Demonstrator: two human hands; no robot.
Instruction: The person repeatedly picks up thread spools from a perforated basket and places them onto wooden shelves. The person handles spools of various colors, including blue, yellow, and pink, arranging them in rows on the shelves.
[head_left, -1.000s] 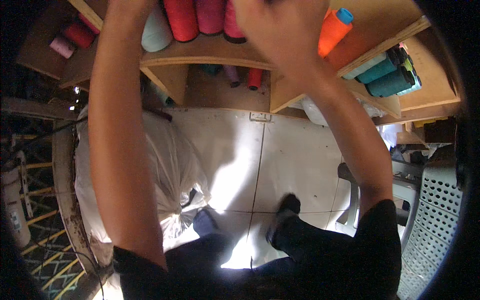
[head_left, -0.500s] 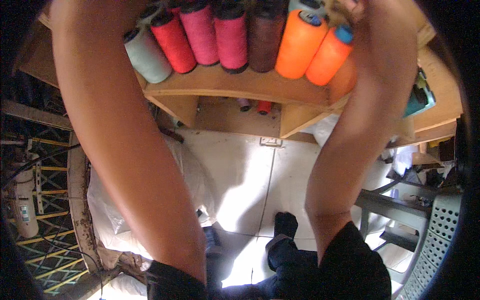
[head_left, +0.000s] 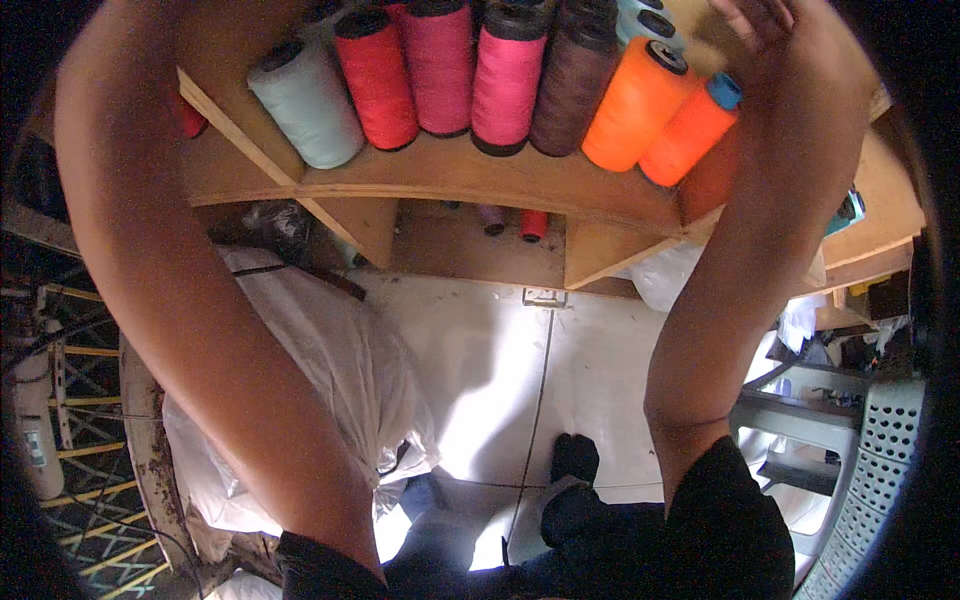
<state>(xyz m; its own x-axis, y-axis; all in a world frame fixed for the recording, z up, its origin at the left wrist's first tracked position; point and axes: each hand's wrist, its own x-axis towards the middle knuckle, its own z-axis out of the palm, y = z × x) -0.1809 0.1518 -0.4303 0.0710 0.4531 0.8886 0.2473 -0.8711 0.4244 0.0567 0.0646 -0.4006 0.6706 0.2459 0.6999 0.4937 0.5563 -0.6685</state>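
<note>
My left arm [head_left: 200,310] reaches up along the left side of a wooden shelf, and its hand is beyond the top edge. At the upper right, beside the shelf compartment, is my right hand [head_left: 762,22]. Its fingers are partly cut off by the edge but look apart, with nothing visible in them. Upright thread cones stand in a row between my arms: pale grey-blue [head_left: 308,105], red [head_left: 376,80], dark pink [head_left: 438,75], bright pink [head_left: 508,85], dark brown [head_left: 572,90] and orange [head_left: 636,105]. A smaller orange cone [head_left: 688,130] with a blue top is nearest my right forearm.
Below the row, a lower wooden compartment [head_left: 470,255] holds a small red spool [head_left: 534,224] and a purple one. A white plastic bag [head_left: 330,370] slumps on the tiled floor [head_left: 600,350] at left. A perforated grey chair [head_left: 885,440] stands at right, a folding metal grille [head_left: 95,450] at far left.
The view has shifted, so the cones appear farther right and slightly lower. My left arm has swung outward to the left, uncovering more of the shelf and the plastic bag.
</note>
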